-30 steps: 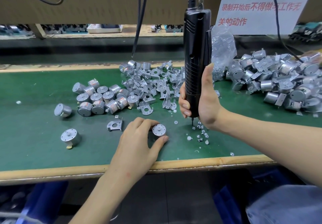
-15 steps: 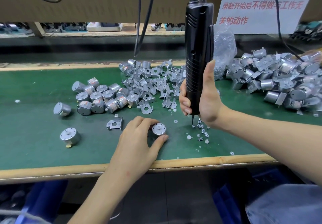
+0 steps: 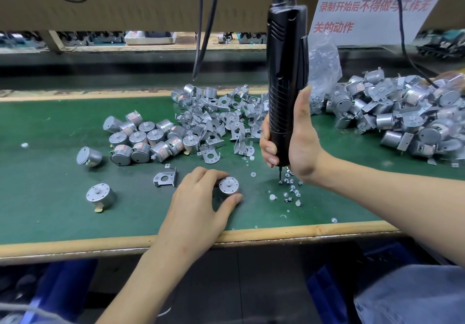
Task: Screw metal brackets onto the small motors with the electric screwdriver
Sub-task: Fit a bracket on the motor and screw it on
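On the green counter [image 3: 50, 218], left hand [image 3: 198, 205] is pinching the motor [image 3: 228, 185] by its sides, likely hard, slippery; right hand [image 3: 297, 145] is gripping the electric screwdriver [image 3: 285, 72].

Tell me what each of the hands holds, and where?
Right hand grips the black electric screwdriver round its lower body; left hand pinches a small round silver motor by its sides.

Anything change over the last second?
Nothing clear. The right hand still grips the electric screwdriver upright, bit down among the loose screws. The left hand still holds the motor on the green mat. The lone bracket is unmoved.
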Available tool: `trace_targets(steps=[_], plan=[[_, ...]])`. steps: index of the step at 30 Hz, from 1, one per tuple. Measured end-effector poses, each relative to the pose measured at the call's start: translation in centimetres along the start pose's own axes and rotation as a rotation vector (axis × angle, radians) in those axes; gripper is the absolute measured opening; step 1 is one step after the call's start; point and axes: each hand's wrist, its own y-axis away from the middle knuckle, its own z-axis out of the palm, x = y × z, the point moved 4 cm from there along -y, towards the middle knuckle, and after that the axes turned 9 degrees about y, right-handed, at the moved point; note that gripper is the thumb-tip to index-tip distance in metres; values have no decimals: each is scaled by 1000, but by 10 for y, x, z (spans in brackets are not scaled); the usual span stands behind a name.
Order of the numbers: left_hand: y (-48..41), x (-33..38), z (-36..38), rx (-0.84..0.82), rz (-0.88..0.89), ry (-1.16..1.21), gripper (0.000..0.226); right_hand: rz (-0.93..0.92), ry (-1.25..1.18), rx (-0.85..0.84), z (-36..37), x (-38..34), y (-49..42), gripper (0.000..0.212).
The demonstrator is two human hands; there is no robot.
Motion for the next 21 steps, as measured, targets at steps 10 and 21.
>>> trace_targets(steps=[10, 21], plan=[[0, 0, 0, -4, -7, -3, 33, 9, 2, -16, 0, 1, 3, 101], [0, 1, 0, -2, -10, -1, 33, 7, -1, -15, 4, 4, 4, 99]])
